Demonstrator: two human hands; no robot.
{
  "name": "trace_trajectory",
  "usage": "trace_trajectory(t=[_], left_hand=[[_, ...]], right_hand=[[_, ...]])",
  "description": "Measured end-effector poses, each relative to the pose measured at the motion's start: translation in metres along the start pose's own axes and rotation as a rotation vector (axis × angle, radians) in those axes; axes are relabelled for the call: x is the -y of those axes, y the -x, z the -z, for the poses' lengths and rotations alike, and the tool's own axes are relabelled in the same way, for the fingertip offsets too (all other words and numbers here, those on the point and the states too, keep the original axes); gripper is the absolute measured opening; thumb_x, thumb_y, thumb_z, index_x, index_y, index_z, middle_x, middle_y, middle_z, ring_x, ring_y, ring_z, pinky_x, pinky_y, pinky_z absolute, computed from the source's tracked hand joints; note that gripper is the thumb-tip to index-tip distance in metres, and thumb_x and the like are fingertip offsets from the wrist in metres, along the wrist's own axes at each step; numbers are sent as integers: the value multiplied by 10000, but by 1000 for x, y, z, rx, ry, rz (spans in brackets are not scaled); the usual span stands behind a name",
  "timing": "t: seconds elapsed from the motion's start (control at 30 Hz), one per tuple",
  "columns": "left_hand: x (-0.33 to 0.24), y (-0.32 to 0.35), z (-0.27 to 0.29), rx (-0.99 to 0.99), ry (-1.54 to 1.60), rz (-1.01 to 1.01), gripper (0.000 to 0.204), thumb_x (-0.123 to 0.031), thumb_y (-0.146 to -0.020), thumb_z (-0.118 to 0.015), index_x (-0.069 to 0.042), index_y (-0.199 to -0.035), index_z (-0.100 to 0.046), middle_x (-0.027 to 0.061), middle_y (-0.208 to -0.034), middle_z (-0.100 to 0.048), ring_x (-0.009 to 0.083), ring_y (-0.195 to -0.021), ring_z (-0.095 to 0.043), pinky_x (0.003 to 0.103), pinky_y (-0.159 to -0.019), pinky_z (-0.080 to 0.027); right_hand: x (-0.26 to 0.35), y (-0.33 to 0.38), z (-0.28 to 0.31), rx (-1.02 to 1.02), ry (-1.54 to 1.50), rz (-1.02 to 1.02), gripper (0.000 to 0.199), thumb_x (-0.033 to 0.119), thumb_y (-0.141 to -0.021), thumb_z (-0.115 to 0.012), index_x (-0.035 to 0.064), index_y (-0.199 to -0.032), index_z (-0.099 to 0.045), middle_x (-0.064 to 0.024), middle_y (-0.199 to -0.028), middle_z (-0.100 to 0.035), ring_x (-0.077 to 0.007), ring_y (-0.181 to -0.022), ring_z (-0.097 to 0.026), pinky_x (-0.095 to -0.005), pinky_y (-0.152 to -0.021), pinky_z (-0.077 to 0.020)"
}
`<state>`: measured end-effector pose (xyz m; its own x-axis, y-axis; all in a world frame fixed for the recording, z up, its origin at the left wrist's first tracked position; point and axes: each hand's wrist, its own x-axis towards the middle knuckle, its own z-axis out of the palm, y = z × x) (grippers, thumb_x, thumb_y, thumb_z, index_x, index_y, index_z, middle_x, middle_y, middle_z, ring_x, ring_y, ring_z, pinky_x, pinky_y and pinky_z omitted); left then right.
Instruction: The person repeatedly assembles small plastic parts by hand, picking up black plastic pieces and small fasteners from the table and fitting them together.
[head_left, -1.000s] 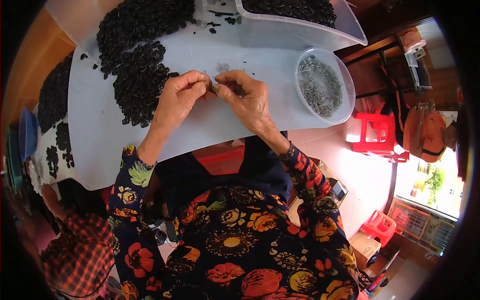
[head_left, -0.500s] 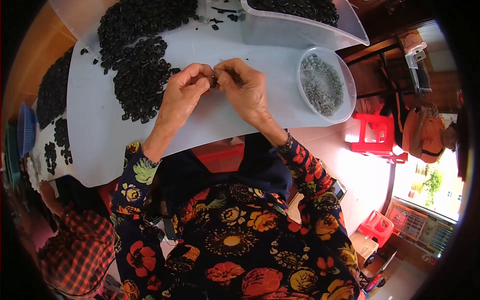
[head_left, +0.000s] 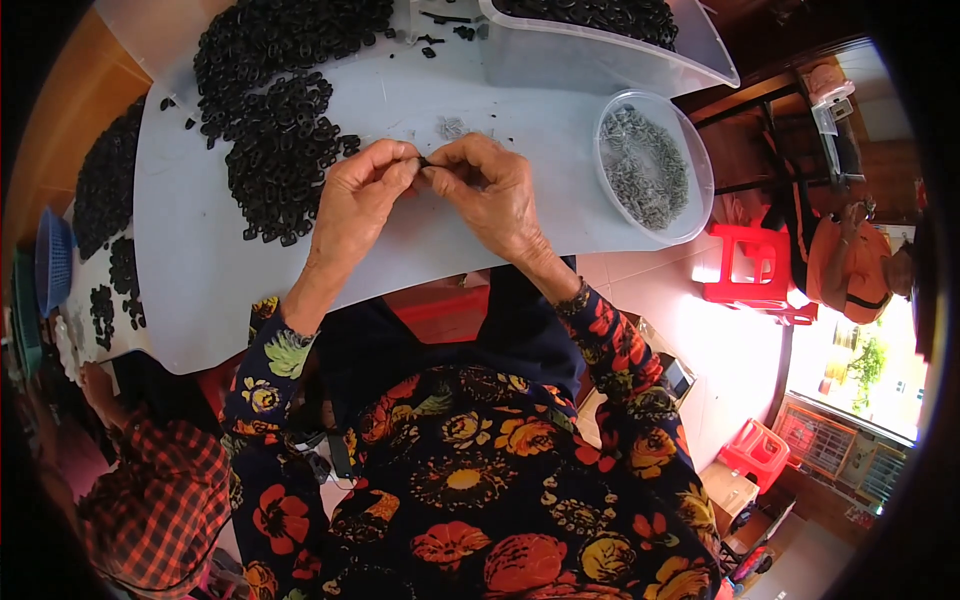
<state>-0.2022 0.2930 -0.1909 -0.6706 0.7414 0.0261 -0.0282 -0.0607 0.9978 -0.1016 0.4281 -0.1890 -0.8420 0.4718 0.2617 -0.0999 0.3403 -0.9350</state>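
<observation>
Over the table (head_left: 200, 290), my left hand (head_left: 360, 200) and my right hand (head_left: 492, 195) meet fingertip to fingertip. Both pinch a small black piece (head_left: 424, 161), mostly covered by the fingers. Left of my left hand spreads a heap of small black plastic pieces (head_left: 280, 165), many with a hole through them. Just beyond my fingertips lies a little cluster of thin silvery metal parts (head_left: 450, 127). A round clear tub (head_left: 707, 190) with many small silvery metal parts (head_left: 645, 165) stands to the right of my right hand.
A clear plastic bin (head_left: 590, 78) with black pieces stands at the back right; more black pieces (head_left: 290, 35) pile up at the back left. Beside a blue basket (head_left: 54, 260), a person in a checked shirt (head_left: 160, 500) sits at left. Red stools (head_left: 745, 265) stand at right.
Both hands have shifted slightly toward me and the left, still pinched together. The little metal cluster beyond them, hidden before, now shows.
</observation>
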Motion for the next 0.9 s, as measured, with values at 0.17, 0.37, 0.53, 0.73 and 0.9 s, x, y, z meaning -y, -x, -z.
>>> trace_trajectory(t=[0.17, 0.37, 0.53, 0.73, 0.9], left_hand=[[-5, 7, -1, -3, -171, -47, 95, -66, -886, -575, -13, -957, -610, -26, -742, -572, 38, -695, -502, 190, -634, -425], [-10, 20, -2, -31, -246, -51, 50, -35, -856, -542, -8, -891, -566, -18, -734, -561, 29, -644, -474, 188, -571, -381], [-2, 32, -5, -81, -111, -9, 29, -41, -850, -539, -16, -839, -530, -14, -725, -569, 11, -613, -430, 177, -534, -337], [1, 37, -10, -125, 16, 34, 11, -37, -863, -538, -26, -863, -538, 1, -708, -596, 5, -612, -423, 164, -539, -337], [6, 37, -8, -133, 59, 32, 33, -20, -861, -532, -3, -888, -542, 8, -762, -574, 32, -672, -523, 176, -565, -383]], right_hand=[[-2, 0, -1, 36, -45, -14, 90, 6, -755, -660, -7, -841, -636, -70, -752, -619, -119, -605, -562, -265, -569, -464], [13, -1, 1, 65, 118, 32, 56, 13, -769, -628, 1, -824, -631, -108, -715, -605, -194, -571, -562, -295, -552, -454], [8, -39, 6, 39, 378, 234, 63, 44, -783, -614, 3, -831, -619, -146, -743, -618, -298, -624, -604, -377, -580, -483], [3, -64, -4, 312, 755, 304, 125, 90, -790, -609, -26, -837, -607, -169, -773, -633, -358, -705, -612, -421, -627, -494], [24, -77, -23, 519, 1089, 202, 73, 30, -757, -577, -38, -783, -587, -185, -760, -631, -373, -745, -615, -442, -668, -509]])
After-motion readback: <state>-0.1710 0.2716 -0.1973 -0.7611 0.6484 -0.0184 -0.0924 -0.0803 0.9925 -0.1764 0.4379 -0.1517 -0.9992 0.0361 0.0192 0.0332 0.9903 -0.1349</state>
